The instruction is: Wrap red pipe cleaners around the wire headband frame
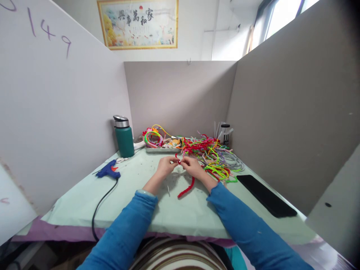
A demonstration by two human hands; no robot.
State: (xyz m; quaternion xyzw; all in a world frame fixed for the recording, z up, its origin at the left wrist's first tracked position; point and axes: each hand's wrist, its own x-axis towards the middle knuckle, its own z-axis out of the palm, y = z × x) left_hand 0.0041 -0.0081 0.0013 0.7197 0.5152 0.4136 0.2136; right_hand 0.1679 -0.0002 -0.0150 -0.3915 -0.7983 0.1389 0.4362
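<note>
Over the middle of the table, my left hand (167, 165) and my right hand (192, 166) meet, fingers pinched on a red pipe cleaner (186, 189). One end of it pokes up above the fingertips, and a longer red length hangs below my right hand toward the tabletop. Just behind my right hand spreads a tangled heap of coloured pipe cleaners (209, 148), red, green, yellow and pink. The exact bend between the fingertips is too small to make out.
A blue glue gun (109, 170) with a black cord lies at left, near a green bottle (124, 138). Behind my hands, a metal tray (157, 150) holds small pieces and pipe-cleaner loops. A black phone-like slab (266, 195) lies right. Grey partitions (180, 97) enclose the table (135, 206).
</note>
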